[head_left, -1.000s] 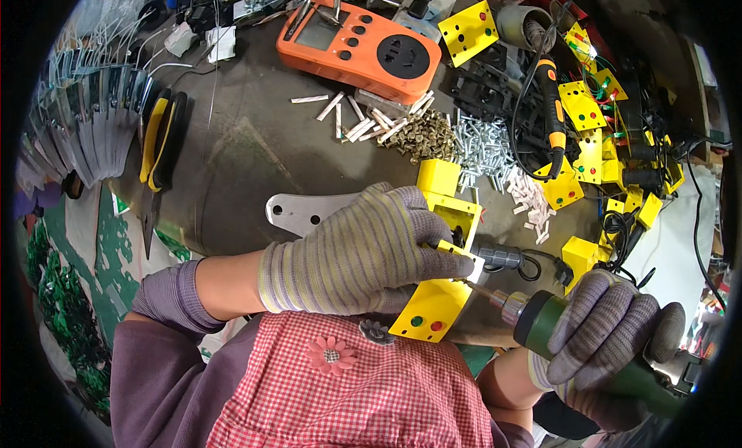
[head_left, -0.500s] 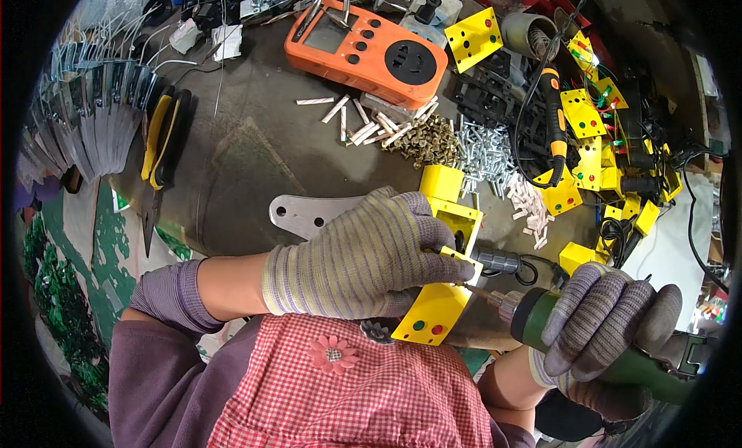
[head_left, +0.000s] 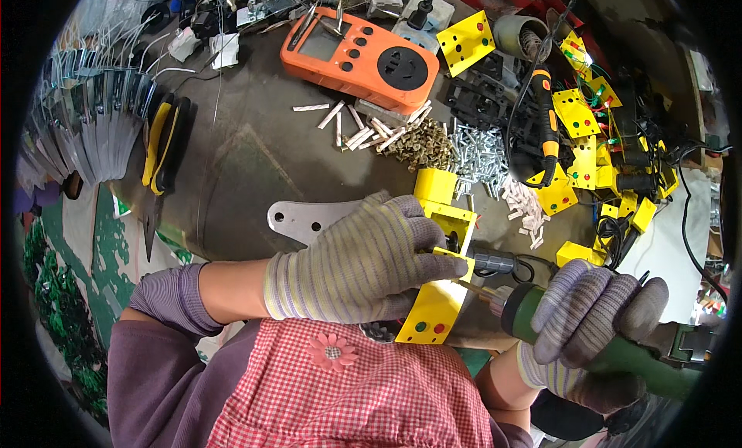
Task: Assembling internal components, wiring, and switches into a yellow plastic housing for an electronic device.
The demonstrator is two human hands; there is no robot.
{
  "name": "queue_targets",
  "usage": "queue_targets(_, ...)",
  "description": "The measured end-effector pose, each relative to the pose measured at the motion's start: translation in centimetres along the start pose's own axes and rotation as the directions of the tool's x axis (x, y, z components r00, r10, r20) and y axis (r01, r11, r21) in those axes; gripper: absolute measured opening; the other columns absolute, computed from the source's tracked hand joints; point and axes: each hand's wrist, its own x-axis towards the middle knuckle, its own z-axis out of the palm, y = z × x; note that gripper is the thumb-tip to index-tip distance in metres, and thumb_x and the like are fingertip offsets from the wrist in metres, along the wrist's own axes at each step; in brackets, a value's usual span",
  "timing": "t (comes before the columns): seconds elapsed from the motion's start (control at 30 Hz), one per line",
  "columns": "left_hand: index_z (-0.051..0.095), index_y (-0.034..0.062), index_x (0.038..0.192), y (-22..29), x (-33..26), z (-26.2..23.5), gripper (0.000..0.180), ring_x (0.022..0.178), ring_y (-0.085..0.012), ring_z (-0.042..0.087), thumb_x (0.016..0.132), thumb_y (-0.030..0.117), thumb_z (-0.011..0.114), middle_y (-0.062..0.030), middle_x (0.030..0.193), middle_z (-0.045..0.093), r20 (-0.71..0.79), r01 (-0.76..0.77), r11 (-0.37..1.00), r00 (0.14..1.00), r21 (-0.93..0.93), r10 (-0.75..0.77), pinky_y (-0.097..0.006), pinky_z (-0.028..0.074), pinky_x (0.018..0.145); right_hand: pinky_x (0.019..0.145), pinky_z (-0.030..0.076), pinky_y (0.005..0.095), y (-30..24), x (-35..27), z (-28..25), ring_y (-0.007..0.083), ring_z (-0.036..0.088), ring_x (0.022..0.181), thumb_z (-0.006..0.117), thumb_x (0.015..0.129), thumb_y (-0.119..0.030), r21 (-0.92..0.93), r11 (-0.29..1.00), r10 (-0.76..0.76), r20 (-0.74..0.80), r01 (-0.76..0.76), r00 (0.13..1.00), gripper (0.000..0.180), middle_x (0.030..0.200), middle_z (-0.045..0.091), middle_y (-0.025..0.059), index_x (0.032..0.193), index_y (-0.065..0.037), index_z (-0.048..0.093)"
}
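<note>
My gloved left hand is closed around a yellow metal box, which has an open side and a tilted yellow panel with a green and a red round piece. In my gloved right hand I grip a green power screwdriver. Its bit points left and meets the box's edge beside my left fingertips; whether a screw sits there is hidden. A flat silver metal plate with round holes shows beyond my left hand, partly covered by it. A black cable with a grey sleeve lies just right of the box.
An orange meter lies at the back, with heaps of brass screws, silver screws and pale small tubes before it. Pliers lie left. A soldering iron and several wired yellow panels crowd the right.
My right hand and the power screwdriver have shifted slightly left. The yellow box has moved a little with my left hand, and the bit stays at its edge.
</note>
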Motion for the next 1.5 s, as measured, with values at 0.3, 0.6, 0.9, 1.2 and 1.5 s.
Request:
queue_targets(0.3, 0.066, 0.0201, 0.125, 0.2, 0.0, 0.2, 0.056, 0.093, -0.0262, 0.057, 0.071, 0.029, 0.081, -0.0023, 0.105, 0.063, -0.015, 0.019, 1.000, 1.000, 0.013, -0.019, -0.044, 0.043, 0.084, 0.046, 0.049, 0.0270, 0.4, -1.0, 0.3, 0.0144, 0.058, 0.045, 0.075, 0.088, -0.043, -0.083, 0.995, -0.061, -0.071, 0.055, 0.996, 0.072, 0.058, 0.056, -0.0018, 0.136, 0.003, 0.048)
queue_targets(0.6, 0.066, 0.0214, 0.122, 0.1, -0.2, 0.3, 0.053, 0.093, -0.0287, 0.058, 0.072, 0.030, 0.081, -0.0039, 0.104, 0.062, -0.023, 0.009, 1.000, 1.000, 0.001, -0.009, -0.045, 0.044, 0.083, 0.049, 0.049, 0.0310, 0.9, 1.7, 0.7, 0.0175, 0.059, 0.048, 0.070, 0.091, -0.045, -0.144, 0.985, -0.092, 0.000, 0.091, 0.996, 0.072, 0.060, 0.059, 0.0021, 0.137, 0.004, 0.046)
queue_targets(0.9, 0.066, 0.0239, 0.125, 0.4, -0.1, 0.2, 0.056, 0.102, -0.0322, 0.059, 0.071, 0.030, 0.080, -0.0077, 0.115, 0.062, -0.008, 0.039, 0.995, 0.999, 0.087, -0.039, -0.047, 0.047, 0.087, 0.055, 0.048, 0.0382, 6.5, 4.7, 0.6, 0.0233, 0.056, 0.052, 0.076, 0.083, -0.052, 0.026, 0.980, -0.200, 0.132, 0.198, 0.971, 0.075, 0.064, 0.054, 0.0059, 0.130, 0.002, 0.050)
queue_targets(1.2, 0.064, 0.0155, 0.123, 1.2, -0.8, -0.6, 0.054, 0.104, -0.0334, 0.061, 0.071, 0.024, 0.077, -0.0120, 0.118, 0.062, -0.002, 0.011, 0.985, 1.000, 0.173, -0.010, -0.045, 0.051, 0.087, 0.062, 0.045, 0.0356, 10.0, 4.4, 1.7, 0.0180, 0.054, 0.056, 0.067, 0.084, -0.050, -0.141, 0.987, -0.086, -0.100, 0.072, 0.991, 0.072, 0.071, 0.057, 0.0025, 0.136, -0.002, 0.050)
queue_targets(1.5, 0.074, 0.0113, 0.096, 0.0, 0.1, -4.9, 0.023, 0.086, -0.0292, 0.065, 0.076, 0.021, 0.073, -0.0090, 0.085, 0.067, -0.387, 0.349, 0.909, 0.889, 0.226, -0.244, -0.042, 0.050, 0.073, 0.062, 0.040, 0.0312, 3.8, 4.8, 1.6, 0.0094, 0.049, 0.054, 0.064, 0.090, -0.048, 0.055, 0.965, -0.259, 0.067, 0.255, 0.964, 0.060, 0.068, 0.049, -0.0023, 0.130, -0.004, 0.057)
